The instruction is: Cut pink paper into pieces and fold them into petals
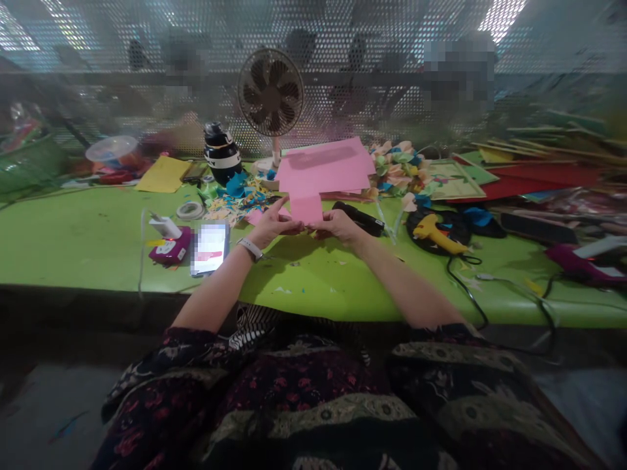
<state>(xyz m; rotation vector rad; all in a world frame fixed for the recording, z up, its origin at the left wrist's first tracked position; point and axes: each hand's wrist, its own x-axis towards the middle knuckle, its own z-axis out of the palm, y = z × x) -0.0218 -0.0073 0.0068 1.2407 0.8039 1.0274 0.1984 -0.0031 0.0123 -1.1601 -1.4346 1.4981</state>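
Observation:
Both my hands pinch the lower edge of a small pink piece of paper (306, 209) above the green table. My left hand (277, 223), with a pale band on its wrist, grips the left corner. Opposite it, my right hand (337, 226) closes on the right corner. Just behind lie larger pink paper sheets (326, 168), partly overlapped by the small piece. A black cylindrical object (360, 219) rests beside my right hand. Paper scraps (230, 205) in blue, yellow and peach are strewn beyond my left hand.
A lit phone (209, 249) and a purple power adapter (170, 247) lie at left. Behind stand a black bottle (222, 156) and a fan (271, 94). Rightward are a yellow glue gun (437, 235) with its cable, paper flowers (399, 166) and red sheets (533, 179).

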